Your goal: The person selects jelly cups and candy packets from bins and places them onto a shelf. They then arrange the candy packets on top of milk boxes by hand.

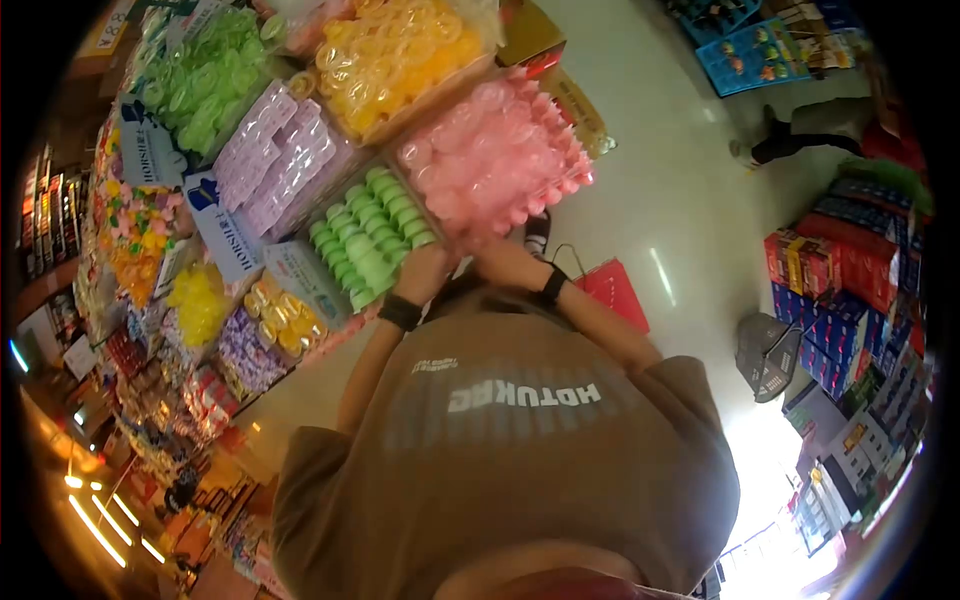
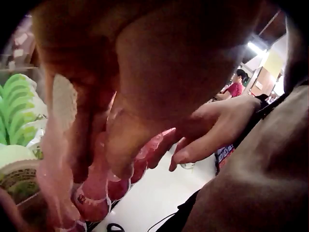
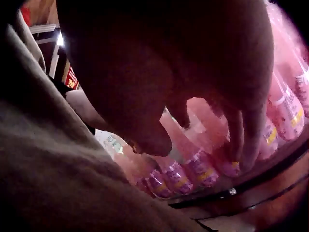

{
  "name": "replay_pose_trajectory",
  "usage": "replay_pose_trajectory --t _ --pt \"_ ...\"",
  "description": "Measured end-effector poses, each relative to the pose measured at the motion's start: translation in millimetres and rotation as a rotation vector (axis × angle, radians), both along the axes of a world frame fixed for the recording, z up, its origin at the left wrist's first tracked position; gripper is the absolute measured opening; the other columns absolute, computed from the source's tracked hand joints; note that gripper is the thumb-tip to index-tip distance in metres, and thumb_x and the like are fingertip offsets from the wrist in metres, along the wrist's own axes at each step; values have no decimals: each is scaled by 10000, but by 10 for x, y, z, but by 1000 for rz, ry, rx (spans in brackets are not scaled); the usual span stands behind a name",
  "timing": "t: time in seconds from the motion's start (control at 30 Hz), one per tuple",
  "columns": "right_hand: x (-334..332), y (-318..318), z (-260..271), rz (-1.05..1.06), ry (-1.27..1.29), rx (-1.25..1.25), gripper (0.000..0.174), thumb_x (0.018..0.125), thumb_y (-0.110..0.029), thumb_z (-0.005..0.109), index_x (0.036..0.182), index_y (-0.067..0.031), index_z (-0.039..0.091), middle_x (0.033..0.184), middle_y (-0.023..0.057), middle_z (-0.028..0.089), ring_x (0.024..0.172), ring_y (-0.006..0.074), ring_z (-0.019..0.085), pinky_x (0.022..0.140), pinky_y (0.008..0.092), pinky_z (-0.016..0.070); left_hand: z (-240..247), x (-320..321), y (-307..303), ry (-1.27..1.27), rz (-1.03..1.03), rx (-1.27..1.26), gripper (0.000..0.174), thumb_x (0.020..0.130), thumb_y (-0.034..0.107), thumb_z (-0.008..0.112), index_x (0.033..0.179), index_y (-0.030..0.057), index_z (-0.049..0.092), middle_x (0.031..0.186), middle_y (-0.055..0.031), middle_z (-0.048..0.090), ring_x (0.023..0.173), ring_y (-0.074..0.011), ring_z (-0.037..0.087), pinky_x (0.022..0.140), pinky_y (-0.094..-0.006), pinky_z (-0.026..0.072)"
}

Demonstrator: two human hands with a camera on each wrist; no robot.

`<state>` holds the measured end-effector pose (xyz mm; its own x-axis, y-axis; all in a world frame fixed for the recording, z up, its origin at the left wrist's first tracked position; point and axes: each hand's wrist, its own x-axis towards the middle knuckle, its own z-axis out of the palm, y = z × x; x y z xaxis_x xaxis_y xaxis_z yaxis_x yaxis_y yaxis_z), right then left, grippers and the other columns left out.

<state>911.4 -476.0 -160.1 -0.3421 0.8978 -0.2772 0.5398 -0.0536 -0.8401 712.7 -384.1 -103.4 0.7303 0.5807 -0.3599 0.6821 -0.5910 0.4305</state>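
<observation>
In the head view both hands meet at the near edge of a clear bin piled with pink, clear-wrapped packs [image 1: 490,155]. The left hand [image 1: 422,272] is beside the corner between this bin and the rows of green round packs [image 1: 370,240]. In the left wrist view its thumb and fingers [image 2: 125,166] point down, fairly straight, at the row of rounded pink packs. The right hand [image 1: 505,262] is at the pink bin's front edge. Its fingers [image 3: 244,140] reach down, spread and nearly straight, against the pink packs with printed labels [image 3: 203,166] in the right wrist view.
More bins hold lilac packs [image 1: 275,150], orange packs [image 1: 400,60] and green packs [image 1: 205,80], with blue-and-white signs [image 1: 225,230] between them. A red paper bag [image 1: 612,292] stands on the floor. Stacked boxes [image 1: 850,270] line the right side. Someone's leg [image 1: 800,135] shows in the aisle.
</observation>
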Motion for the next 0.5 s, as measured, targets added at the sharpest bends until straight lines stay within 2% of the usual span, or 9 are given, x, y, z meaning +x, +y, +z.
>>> replay_pose_trajectory --t 0.1,0.2,0.23,0.27,0.33,0.4,0.5 --pt "127 -31 -29 38 98 149 586 874 -131 639 1437 -174 485 1569 307 291 1169 461 591 955 539 512 -163 -63 -47 19 50 48 154 884 203 693 876 57 743 891 -160 662 803 -376 660 685 -482 516" --pt "290 -16 301 76 75 46 544 900 -168 633 1426 -161 493 1542 298 332 1175 454 589 945 531 512 -78 -54 -103 -5 86 43 122 861 183 706 895 75 753 887 -167 655 811 -379 652 704 -486 509" --pt "276 -26 191 51 69 215 516 920 -192 617 1418 -143 494 1464 266 434 1151 432 601 929 505 516 -58 -35 -115 -21 95 53 122 861 183 707 901 77 755 885 -169 653 808 -381 651 702 -489 507" --pt "306 -33 182 54 106 222 479 927 -193 611 1392 -134 514 1418 248 478 1142 421 605 923 499 518 -28 -24 -136 -38 105 67 123 860 183 708 908 80 756 883 -171 651 805 -383 650 699 -491 506" --pt "416 47 401 55 176 238 410 940 -195 599 1340 -116 555 1327 211 566 1125 398 614 910 487 521 241 112 -136 83 176 -3 192 854 219 728 977 74 755 950 -180 686 844 -370 672 717 -466 524" --pt "480 156 469 62 295 239 324 949 -203 594 1250 -82 590 1197 188 627 1084 388 627 892 487 519 450 256 -93 182 238 -73 237 865 234 728 1041 78 751 995 -181 704 868 -357 688 736 -451 534" --pt "543 326 580 46 437 243 254 960 -218 592 1149 -50 618 1065 178 672 1026 383 642 865 478 515 693 484 61 96 343 -73 293 893 251 711 1124 72 729 1044 -179 719 924 -343 700 778 -440 539"
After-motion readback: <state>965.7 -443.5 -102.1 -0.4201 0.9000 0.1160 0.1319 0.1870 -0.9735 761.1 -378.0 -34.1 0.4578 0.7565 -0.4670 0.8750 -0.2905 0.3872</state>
